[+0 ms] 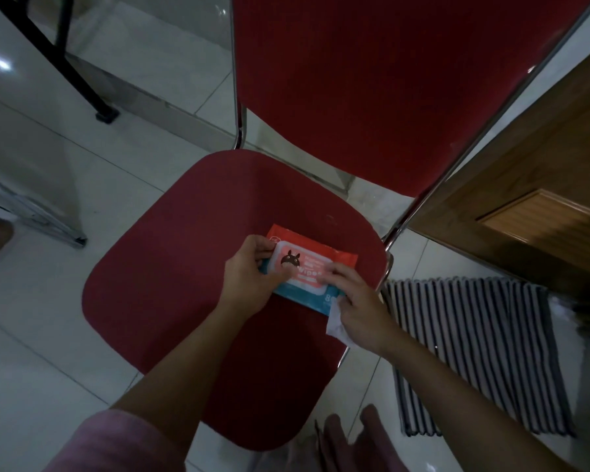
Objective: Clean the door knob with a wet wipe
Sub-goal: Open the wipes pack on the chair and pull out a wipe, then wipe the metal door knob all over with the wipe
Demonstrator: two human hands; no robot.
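Wet wipe [336, 322], white and crumpled, sits clamped under the right hand [356, 303], whose fingertips press the lid of the wipes pack [309, 270]. Left hand [252, 272] pinches the pack's left end. Pack lies on a red chair seat [184, 253]. Striped mat [474, 345] lies right, beside a wooden door [542, 199].

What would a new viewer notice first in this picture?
The red chair fills the middle, with a pack of wipes lying on its seat. The left hand holds the pack, and the right hand holds a white wipe. A striped mat lies on the floor at right.
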